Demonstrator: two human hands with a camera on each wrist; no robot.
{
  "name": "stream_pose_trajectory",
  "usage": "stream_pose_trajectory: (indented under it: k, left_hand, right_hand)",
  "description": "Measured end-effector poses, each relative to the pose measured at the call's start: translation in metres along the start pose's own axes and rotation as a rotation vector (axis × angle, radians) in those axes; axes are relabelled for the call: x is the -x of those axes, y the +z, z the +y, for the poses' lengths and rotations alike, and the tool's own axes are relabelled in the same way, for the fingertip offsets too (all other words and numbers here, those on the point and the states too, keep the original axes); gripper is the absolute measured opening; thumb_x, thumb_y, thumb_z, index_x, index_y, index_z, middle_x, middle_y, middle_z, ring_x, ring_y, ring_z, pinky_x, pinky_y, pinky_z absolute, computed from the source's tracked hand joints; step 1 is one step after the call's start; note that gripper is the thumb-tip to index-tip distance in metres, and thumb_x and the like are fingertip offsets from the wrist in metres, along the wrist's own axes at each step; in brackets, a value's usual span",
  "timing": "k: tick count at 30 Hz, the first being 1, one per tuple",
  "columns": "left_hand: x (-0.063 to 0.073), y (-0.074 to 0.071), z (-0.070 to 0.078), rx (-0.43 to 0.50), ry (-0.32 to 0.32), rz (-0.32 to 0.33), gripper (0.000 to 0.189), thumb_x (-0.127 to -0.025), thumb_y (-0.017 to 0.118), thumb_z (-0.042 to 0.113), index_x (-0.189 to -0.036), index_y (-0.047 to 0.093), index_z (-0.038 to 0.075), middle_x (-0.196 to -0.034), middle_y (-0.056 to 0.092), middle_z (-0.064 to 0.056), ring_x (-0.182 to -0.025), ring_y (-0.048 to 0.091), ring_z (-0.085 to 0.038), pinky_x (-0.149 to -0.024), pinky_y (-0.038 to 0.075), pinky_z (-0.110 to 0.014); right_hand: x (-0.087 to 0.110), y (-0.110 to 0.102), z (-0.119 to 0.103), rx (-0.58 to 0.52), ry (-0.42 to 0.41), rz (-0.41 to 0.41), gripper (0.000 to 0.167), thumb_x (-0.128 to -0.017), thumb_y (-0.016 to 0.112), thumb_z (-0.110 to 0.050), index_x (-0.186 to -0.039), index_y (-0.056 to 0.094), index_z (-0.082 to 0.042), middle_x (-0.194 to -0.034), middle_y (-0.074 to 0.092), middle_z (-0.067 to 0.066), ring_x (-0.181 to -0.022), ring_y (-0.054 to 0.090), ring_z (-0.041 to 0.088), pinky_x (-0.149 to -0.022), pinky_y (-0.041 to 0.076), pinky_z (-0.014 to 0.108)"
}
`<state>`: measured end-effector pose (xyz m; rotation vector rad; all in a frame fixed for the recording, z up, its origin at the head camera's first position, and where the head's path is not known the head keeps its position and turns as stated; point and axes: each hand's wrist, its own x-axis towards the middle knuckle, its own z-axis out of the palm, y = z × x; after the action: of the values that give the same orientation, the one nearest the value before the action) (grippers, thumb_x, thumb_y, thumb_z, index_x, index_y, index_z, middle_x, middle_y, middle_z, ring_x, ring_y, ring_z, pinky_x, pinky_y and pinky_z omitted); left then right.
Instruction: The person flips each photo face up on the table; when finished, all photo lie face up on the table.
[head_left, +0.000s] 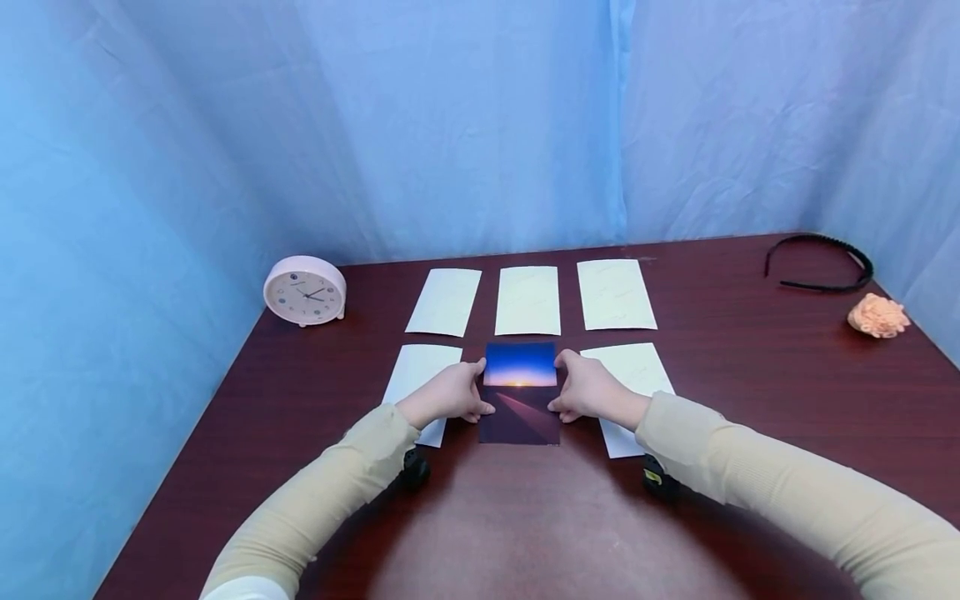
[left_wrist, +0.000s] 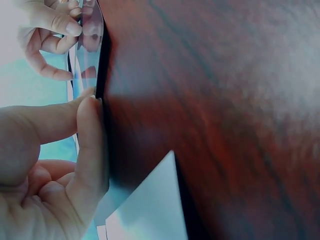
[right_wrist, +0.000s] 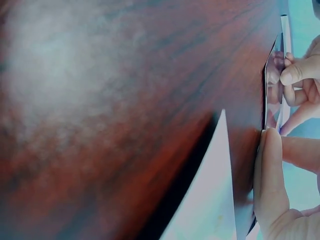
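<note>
A photo print (head_left: 519, 417) of a sunset over a road, blue sky above and dark ground below, lies picture side up in the middle of the front row. My left hand (head_left: 453, 390) pinches its left edge, thumb toward the near end. On the opposite edge my right hand (head_left: 588, 386) does the same. From the left wrist view, the print (left_wrist: 90, 72) appears nearly edge-on, low over the table. White cards flank it: one (head_left: 420, 367) partly beneath my left hand and wrist, another (head_left: 633, 367) partly beneath my right.
Behind the print stand three white cards in a row: left (head_left: 444, 302), middle (head_left: 528, 300) and right (head_left: 617, 294). A white round clock (head_left: 305, 292) is at the back left. At the right are a black headband (head_left: 862, 258) and a peach flower (head_left: 879, 316). Blue curtains (head_left: 465, 125) enclose the dark table (head_left: 750, 350).
</note>
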<state>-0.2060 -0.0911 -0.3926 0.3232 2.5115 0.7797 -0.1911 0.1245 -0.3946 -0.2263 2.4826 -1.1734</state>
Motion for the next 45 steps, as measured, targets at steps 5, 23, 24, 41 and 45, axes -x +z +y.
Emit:
stream_pose_trajectory:
  k: [5, 23, 24, 41, 45]
  left_hand:
    - [0.003, -0.001, -0.001, -0.009, 0.009, 0.012, 0.082, -0.083, 0.073, 0.013, -0.147, 0.025, -0.003, -0.064, 0.061, -0.005, -0.05, 0.06, -0.01, -0.057, 0.052, -0.021]
    - [0.023, -0.005, 0.027, -0.055, 0.209, 0.346, 0.047, -0.09, 0.065, 0.024, -0.13, 0.054, 0.001, -0.087, 0.063, -0.004, -0.069, 0.055, -0.014, -0.066, 0.047, -0.027]
    - [0.023, -0.003, 0.029, -0.054, 0.225, 0.364, 0.047, -0.09, 0.065, 0.024, -0.13, 0.054, 0.001, -0.088, 0.064, -0.005, -0.071, 0.056, -0.014, -0.068, 0.048, -0.028]
    - [0.017, 0.033, 0.085, -0.063, 0.346, 0.352, 0.062, -0.089, 0.066, 0.032, -0.14, 0.042, 0.009, -0.124, 0.055, -0.01, -0.108, 0.057, -0.018, -0.086, 0.049, -0.026]
    - [0.013, 0.044, 0.096, -0.136, 0.377, 0.289, 0.064, -0.087, 0.069, 0.034, -0.14, 0.044, 0.009, -0.127, 0.052, -0.01, -0.114, 0.054, -0.019, -0.094, 0.047, -0.027]
  right_hand:
    - [0.0, -0.001, 0.0, 0.002, -0.021, -0.014, 0.063, -0.078, 0.07, 0.005, -0.131, 0.035, 0.011, -0.071, 0.065, 0.012, -0.048, 0.06, 0.01, -0.053, 0.055, 0.027]
    - [0.025, -0.044, 0.004, -0.102, -0.096, 0.02, 0.061, -0.089, 0.063, -0.012, -0.14, 0.031, 0.005, -0.089, 0.065, 0.019, -0.073, 0.068, 0.025, -0.069, 0.058, 0.034]
    - [0.028, -0.048, 0.007, -0.085, -0.109, 0.032, 0.061, -0.09, 0.063, -0.013, -0.139, 0.032, 0.005, -0.09, 0.065, 0.019, -0.075, 0.068, 0.025, -0.069, 0.058, 0.034]
    - [0.079, -0.09, 0.063, 0.229, -0.235, 0.201, 0.044, -0.086, 0.069, -0.02, -0.122, 0.054, 0.0, -0.102, 0.062, 0.008, -0.094, 0.062, 0.021, -0.077, 0.053, 0.027]
    - [0.081, -0.094, 0.071, 0.327, -0.249, 0.178, 0.048, -0.082, 0.074, -0.022, -0.12, 0.055, 0.002, -0.109, 0.062, 0.014, -0.102, 0.061, 0.032, -0.085, 0.051, 0.045]
